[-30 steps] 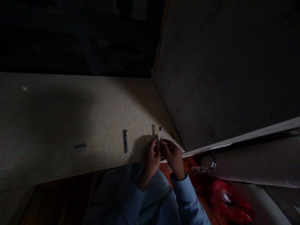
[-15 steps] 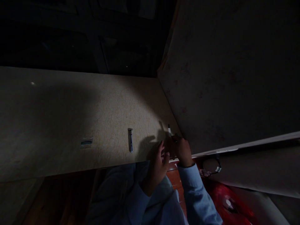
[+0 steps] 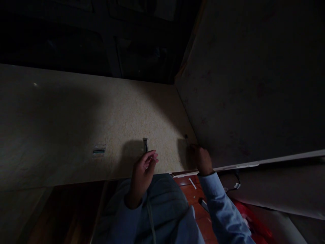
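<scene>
My left hand (image 3: 142, 171) hovers by the table's front edge, fingers loosely bent and apart, with nothing visible in it. Just beyond its fingertips is a slim razor (image 3: 145, 144), its T-shaped head pointing away and its handle partly hidden by the hand. My right hand (image 3: 201, 159) is low over the right end of the table, beside the wall. A thin object with a dark tip (image 3: 186, 136) extends beyond its fingers; shadow hides the fingertips and whether they grip it. To the left lies a small dark strip in clear packaging (image 3: 99, 151), possibly a blade cartridge.
The pale, marbled table (image 3: 76, 162) runs along a dark window (image 3: 106, 51). A patterned wall (image 3: 254, 84) borders it at right. Below, a white strip (image 3: 192, 183) and a dark object (image 3: 203, 205) lie on reddish flooring, near a cable (image 3: 237, 178) and red bag (image 3: 256, 223).
My left hand has moved left, away from my right hand, and now covers part of the razor's handle. The right hand remains by the wall. The view has shifted slightly.
</scene>
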`<state>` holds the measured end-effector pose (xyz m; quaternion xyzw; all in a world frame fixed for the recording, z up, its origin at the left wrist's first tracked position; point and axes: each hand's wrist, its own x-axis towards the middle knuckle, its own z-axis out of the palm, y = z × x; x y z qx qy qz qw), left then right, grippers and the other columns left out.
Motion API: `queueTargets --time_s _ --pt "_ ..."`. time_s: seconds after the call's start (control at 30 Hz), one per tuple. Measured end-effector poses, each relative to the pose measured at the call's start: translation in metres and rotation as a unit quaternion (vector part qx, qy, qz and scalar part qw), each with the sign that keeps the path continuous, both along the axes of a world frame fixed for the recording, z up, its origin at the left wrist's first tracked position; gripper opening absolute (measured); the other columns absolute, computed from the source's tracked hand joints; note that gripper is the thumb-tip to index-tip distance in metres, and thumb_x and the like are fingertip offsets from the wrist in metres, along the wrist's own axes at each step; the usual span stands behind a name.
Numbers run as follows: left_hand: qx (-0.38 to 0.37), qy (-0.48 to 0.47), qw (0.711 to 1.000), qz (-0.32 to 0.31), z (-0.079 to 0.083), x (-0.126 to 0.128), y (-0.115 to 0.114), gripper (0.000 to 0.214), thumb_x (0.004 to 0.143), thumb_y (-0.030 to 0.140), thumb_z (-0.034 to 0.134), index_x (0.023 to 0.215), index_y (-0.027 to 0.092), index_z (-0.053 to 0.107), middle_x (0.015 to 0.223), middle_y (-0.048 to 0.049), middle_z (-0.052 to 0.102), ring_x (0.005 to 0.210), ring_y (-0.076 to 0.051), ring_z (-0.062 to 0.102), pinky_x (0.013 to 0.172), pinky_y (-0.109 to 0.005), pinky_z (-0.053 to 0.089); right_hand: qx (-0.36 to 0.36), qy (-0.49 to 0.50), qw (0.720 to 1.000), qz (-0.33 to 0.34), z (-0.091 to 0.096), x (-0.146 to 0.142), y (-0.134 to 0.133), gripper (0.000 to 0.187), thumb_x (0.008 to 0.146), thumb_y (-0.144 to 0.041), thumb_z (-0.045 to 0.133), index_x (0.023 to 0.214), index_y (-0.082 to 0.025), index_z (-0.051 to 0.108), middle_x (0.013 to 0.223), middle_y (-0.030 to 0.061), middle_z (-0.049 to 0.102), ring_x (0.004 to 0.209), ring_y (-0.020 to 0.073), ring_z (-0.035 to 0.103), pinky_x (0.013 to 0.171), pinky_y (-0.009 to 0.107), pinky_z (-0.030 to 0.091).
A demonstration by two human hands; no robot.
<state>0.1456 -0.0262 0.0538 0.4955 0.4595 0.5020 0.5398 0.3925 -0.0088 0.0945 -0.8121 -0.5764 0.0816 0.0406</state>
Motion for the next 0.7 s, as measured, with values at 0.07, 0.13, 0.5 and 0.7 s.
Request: queueTargets --time_s 0.07,0.13,0.5,0.7 --pt "-0.002 -0.005 0.999 0.047 0.009 -0.022 0.004 0.057 0.083 0.055 0.065 0.116 0.009 0.062 0.11 -0.0162 0.069 0.09 -0.021 0.07 0.085 -0.034 0.057 -0.011 0.002 1.0 -0.011 0.001 0.001 0.0 0.03 0.095 -0.033 0.055 0.117 -0.02 0.072 0.099 0.0143 0.073 0.093 0.0279 0.07 0.062 0.03 0.028" --pt "0.01 0.009 0.995 0.095 0.017 -0.047 0.008 0.059 0.08 0.056 0.067 0.114 0.009 0.063 0.107 -0.0154 0.07 0.087 -0.021 0.07 0.081 -0.034 0.057 -0.019 0.009 1.0 -0.018 0.002 0.002 0.0 0.032 0.097 -0.033 0.053 0.12 -0.021 0.071 0.1 0.0146 0.072 0.095 0.0288 0.07 0.063 0.03 0.029" --pt "0.156 0.404 0.853 0.29 -0.009 -0.19 0.025 0.066 0.077 0.051 0.067 0.129 0.011 0.058 0.13 -0.0165 0.061 0.123 -0.034 0.055 0.107 -0.05 0.043 0.093 0.025 0.995 0.03 -0.008 -0.003 -0.01 0.037 0.093 -0.036 0.05 0.117 -0.018 0.072 0.103 0.012 0.072 0.082 0.0272 0.068 0.063 0.031 0.035" --pt "0.132 0.461 0.857 0.187 -0.037 -0.213 0.05 0.079 0.076 0.051 0.066 0.141 0.008 0.05 0.141 -0.02 0.052 0.132 -0.035 0.048 0.111 -0.051 0.039 0.185 0.169 0.957 0.144 -0.017 -0.04 -0.01 0.055 0.087 -0.054 0.048 0.106 -0.01 0.075 0.091 0.013 0.071 0.066 0.0213 0.064 0.06 0.032 0.044"
